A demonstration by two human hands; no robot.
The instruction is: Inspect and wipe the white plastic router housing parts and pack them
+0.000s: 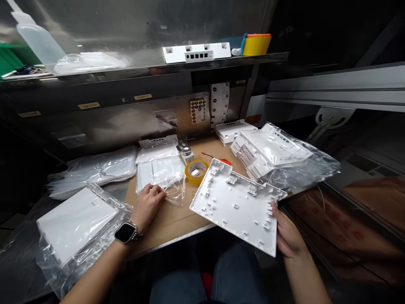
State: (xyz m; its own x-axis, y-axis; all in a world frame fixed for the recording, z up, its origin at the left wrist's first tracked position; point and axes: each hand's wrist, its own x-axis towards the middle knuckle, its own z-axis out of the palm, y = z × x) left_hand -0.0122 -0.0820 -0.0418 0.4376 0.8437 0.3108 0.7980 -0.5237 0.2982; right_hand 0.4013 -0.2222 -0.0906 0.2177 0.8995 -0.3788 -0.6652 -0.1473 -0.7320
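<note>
The white panel (236,202) is above the front edge of the table, its studded face up, grasped at its right edge by the right hand (287,238); that hand's fingers are mostly hidden beneath it; the left hand (148,207) touches a clear bag (174,185), fingers curled, but whether it pinches the film I cannot tell; the bag's outline is hard to follow against the white stack (153,169) behind.

Just beyond the panel lie a tape roll (196,181) and an orange tool (225,161), its kind unclear; film blurs the parts (275,147) at right and the covers (79,219) at left.

The table (172,223) has a brown top; behind it stands a metal wall (129,120) with labels too small to read; above, a shelf (142,64) bears a bottle (41,42), cut off at the top, and a yellow cup (257,44); the room at right falls into darkness.
</note>
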